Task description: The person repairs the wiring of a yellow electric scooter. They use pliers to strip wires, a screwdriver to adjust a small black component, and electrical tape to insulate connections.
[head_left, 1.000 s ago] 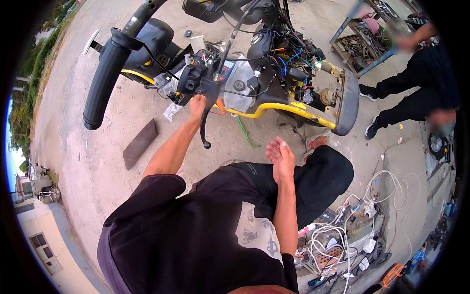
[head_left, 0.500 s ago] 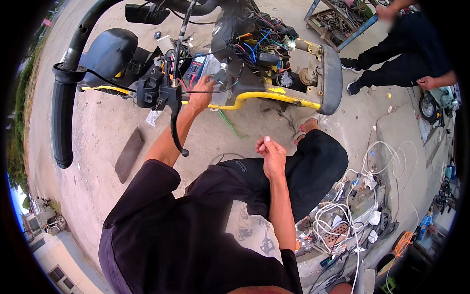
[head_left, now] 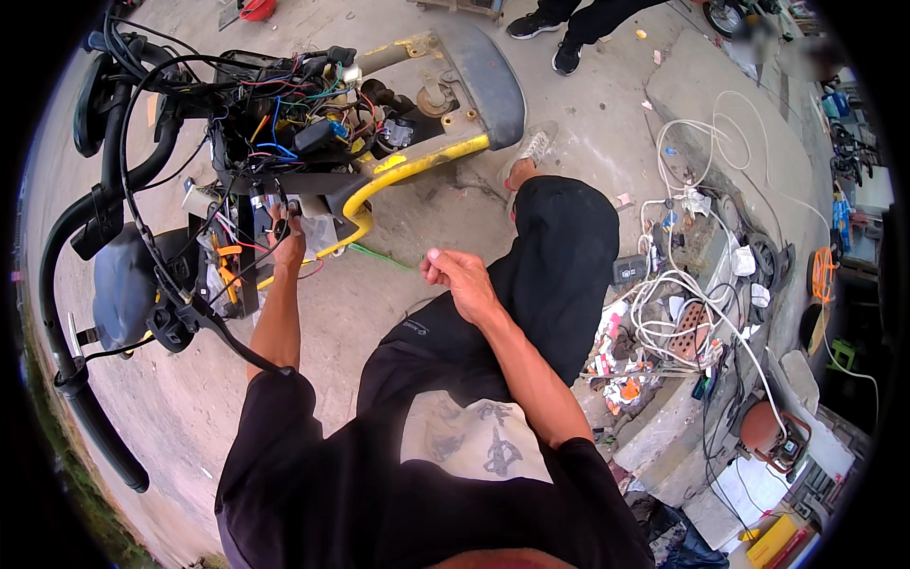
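Note:
A stripped scooter frame [head_left: 355, 204] with flaking yellow paint stands in front of me, its wiring harness [head_left: 275, 123] exposed in a tangle. My left hand [head_left: 287, 237] reaches in under the wires beside a dark part with a metal cylinder. Its fingers are curled at that part, and what they grip is partly hidden. My right hand [head_left: 464, 283] hovers over my thigh, thumb pressed to the curled fingers; anything in them is too small to make out. Close to my left forearm hang the handlebar's brake lever [head_left: 237, 346] and, farther out, a black grip [head_left: 106, 431].
Orange-handled pliers [head_left: 227, 270] are by my left hand. A green wire [head_left: 379, 256] trails beneath the frame. On the right, coiled white cable [head_left: 664, 322] lies across rubble and litter. Another person's legs [head_left: 583, 24] stand at the far side.
The view has swung right, so the scooter sits farther left. My left hand now reaches deeper among the wires, fingers more curled. My right thumb and fingertips now point left. The multimeter is no longer visible.

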Demonstrator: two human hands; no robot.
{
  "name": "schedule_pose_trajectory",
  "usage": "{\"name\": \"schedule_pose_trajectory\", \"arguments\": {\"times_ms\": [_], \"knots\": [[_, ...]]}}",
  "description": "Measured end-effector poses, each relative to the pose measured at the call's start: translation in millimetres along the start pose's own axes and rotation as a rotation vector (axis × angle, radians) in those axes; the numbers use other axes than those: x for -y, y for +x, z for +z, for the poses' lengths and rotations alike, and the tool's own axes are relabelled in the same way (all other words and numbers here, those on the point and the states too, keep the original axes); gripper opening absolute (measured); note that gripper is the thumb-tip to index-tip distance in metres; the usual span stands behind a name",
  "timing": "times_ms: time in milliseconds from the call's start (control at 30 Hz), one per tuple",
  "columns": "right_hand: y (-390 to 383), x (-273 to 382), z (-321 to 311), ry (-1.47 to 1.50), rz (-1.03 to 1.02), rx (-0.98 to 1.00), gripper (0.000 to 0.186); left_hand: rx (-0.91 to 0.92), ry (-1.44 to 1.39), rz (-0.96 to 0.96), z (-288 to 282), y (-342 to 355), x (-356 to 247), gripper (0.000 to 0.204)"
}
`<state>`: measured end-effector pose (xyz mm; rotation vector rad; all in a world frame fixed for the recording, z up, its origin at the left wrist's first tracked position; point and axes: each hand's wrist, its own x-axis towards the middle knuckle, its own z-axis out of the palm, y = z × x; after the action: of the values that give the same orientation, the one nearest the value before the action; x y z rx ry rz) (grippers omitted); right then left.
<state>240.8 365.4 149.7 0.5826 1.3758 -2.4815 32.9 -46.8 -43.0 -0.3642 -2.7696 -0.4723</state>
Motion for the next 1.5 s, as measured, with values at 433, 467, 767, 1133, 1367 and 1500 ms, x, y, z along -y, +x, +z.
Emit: {"name": "schedule_pose_trajectory", "arguments": {"times_ms": [433, 467, 767, 1133, 1367, 1500], "knots": [[-28.8, 44.3, 23.4, -0.450, -0.407, 0.034, 0.030, 0.421, -1.539, -0.745, -177.5, -54.3, -299.6, 0.035], [-33.8, 51.9, 28.5, -0.499, -0.453, 0.050, 0.035, 0.429, -1.604, -0.713, -182.9, -47.0, -315.1, 0.035], [-60.1, 80.0, 22.4, -0.576, -0.788, -0.138, 0.029, 0.602, -1.656, -0.562, -215.9, 10.8, -379.8, 0.033], [-86.9, 113.5, 22.8, -0.460, -0.662, -0.148, 0.027, 0.707, -1.376, -0.410, -239.5, 47.6, -415.0, 0.038], [-93.1, 124.6, 20.7, -0.446, -0.600, -0.099, 0.028, 0.797, -1.326, -0.443, -245.8, 59.6, -421.5, 0.039], [-96.5, 130.0, 21.1, -0.369, -0.568, -0.056, 0.028, 0.869, -1.254, -0.435, -250.2, 67.0, -421.5, 0.044]]}}
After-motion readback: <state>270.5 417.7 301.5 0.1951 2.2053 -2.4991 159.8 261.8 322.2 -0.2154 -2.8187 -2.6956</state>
